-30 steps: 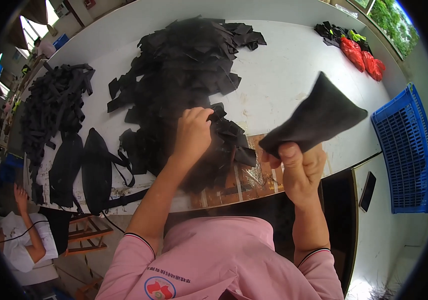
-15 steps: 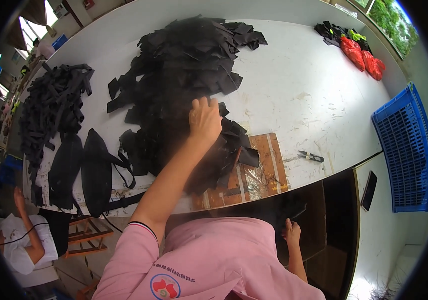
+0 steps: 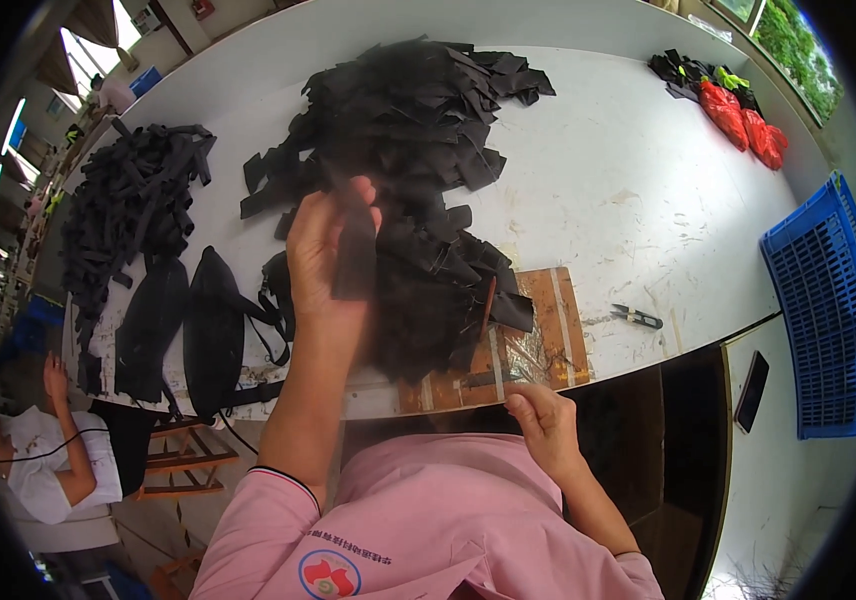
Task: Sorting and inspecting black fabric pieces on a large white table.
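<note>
My left hand [image 3: 314, 250] is raised over the worktable, palm up. Its fingers are curled round a strip of black fabric [image 3: 355, 258], which hangs down along the palm and is a little blurred. Below and behind it spreads a big heap of black fabric pieces [image 3: 398, 110]. At the table's front edge is my right hand [image 3: 548, 425], thumb and fingers pressed together; whatever they may hold does not show. Just beyond its fingertips lies a brown board with clear tape [image 3: 553, 325], partly under the heap.
On the white table [image 3: 588, 200] lie thread snips [image 3: 638, 317], a pile of black strips [image 3: 138, 190] and black pouches with straps [image 3: 213, 330]. Red plastic bags [image 3: 738, 120] sit far right, near a blue crate [image 3: 823, 310] and a phone [image 3: 751, 392]. Another person [image 3: 58, 460] sits at left.
My left hand has turned palm up and moved left, lifting a fabric strip off the heap. My right hand has come up from below the table to its front edge.
</note>
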`<state>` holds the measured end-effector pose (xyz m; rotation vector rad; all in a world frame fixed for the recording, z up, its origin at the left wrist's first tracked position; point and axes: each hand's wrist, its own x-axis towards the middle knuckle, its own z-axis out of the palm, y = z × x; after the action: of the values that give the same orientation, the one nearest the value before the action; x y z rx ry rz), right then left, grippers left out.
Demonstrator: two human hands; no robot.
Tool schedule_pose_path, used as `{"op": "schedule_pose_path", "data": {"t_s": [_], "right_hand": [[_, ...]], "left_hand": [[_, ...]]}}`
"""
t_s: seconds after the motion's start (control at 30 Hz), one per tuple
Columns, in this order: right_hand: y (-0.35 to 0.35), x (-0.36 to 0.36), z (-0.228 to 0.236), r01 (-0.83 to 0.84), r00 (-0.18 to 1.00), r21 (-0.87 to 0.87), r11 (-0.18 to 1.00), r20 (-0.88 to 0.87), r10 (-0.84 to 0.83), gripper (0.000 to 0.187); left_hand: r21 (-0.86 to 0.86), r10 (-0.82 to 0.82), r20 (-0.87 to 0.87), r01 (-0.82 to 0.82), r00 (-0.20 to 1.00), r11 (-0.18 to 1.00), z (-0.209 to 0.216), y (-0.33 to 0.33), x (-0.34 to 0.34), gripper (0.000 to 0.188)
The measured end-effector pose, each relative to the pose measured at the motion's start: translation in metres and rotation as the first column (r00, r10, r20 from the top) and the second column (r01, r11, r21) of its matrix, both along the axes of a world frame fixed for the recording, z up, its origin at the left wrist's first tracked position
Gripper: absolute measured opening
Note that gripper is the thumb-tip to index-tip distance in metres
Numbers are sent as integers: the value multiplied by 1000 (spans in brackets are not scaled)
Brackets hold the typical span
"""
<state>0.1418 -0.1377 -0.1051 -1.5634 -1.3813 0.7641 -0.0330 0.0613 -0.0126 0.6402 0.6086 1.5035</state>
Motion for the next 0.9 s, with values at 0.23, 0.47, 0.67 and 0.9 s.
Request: {"op": "schedule_pose_path", "data": {"t_s": [0.23, 0.47, 0.67, 0.9], "right_hand": [[40, -55, 39, -140, 989, 281, 949, -16, 150, 40], [47, -65, 36, 174, 947, 345, 922, -314, -61, 41], [44, -32, 28, 158, 644, 3, 988, -759, -100, 14], [36, -33, 29, 97, 620, -13, 995, -781, -71, 13]], "left_hand": [[-238, -88, 290, 161, 953, 958, -28, -64, 14, 9], [-452, -148, 228, 239, 962, 859, -50, -110, 23, 14], [-318, -414, 359, 527, 836, 788, -91, -135, 14, 25], [-457, -316, 614, 652, 723, 605, -95, -160, 24, 32]]}}
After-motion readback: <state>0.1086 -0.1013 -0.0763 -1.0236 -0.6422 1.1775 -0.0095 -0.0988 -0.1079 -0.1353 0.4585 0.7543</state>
